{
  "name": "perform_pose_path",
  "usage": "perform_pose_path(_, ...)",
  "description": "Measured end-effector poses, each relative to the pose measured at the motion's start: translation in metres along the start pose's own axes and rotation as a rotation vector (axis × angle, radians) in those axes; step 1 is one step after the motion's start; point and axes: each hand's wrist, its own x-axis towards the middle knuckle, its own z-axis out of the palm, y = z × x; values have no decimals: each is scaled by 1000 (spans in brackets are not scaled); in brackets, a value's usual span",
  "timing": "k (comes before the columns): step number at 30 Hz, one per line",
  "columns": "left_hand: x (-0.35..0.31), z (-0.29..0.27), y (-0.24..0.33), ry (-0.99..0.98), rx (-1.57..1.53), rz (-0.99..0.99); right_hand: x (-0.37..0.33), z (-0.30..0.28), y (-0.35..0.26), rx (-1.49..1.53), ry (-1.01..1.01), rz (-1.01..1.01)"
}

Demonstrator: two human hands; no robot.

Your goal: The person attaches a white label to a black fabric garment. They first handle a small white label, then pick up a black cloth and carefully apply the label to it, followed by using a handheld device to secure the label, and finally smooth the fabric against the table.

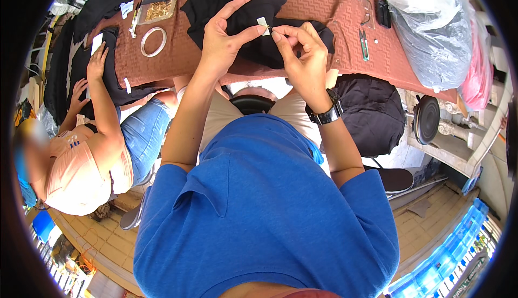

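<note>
My left hand [222, 41] has its index finger stretched up and away. Its thumb presses a small white tag [263, 22] over a black garment [243, 13]; its other fingers are hidden. My right hand [303, 49] meets it from the right, thumb and index finger pinched at the tag's edge. Between those fingertips is a tiny, thin pin-like piece, too small to make out fully. The black cloth spreads under both hands at the table's near edge. A dark watch [328, 115] is on my right wrist.
The table has a brown patterned cloth [324, 1]. On it lie a clear box of gold pins [161, 11], a tape roll [154, 42], green thread snips [364, 46] and plastic-wrapped bundles [426, 22]. A co-worker [89, 163] handles black cloth at left. A black bundle [369, 114] sits beside my right leg.
</note>
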Motion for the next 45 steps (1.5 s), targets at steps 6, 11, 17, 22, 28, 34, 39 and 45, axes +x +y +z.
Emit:
perform_pose_path(6, 0, 0, -2, 1, 13, 25, 0, 1, 4, 3, -7, 9)
perform_pose_path(11, 1, -1, -3, 10, 49, 44, 1, 2, 7, 10, -12, -1)
perform_pose_path(17, -3, 2, 4, -12, 95, 84, 2, 0, 11, 31, -30, 13)
perform_pose_path(22, -4, 3, 5, 14, 292, 175, 4, -2, 10, 38, -43, 43)
perform_pose_path(28, -6, 6, 11, -20, 518, 302, 6, -2, 17, 47, -44, 72)
perform_pose_path(34, -6, 7, 13, -64, 570, 308, 4, -3, 22, 112, -71, 207)
perform_pose_path(39, -8, 6, 15, -83, 582, 259, 7, -5, 20, 268, -65, 306)
perform_pose_path(45, -10, 3, 15, -101, 578, 244, 6, -1, 25, 324, -75, 296)
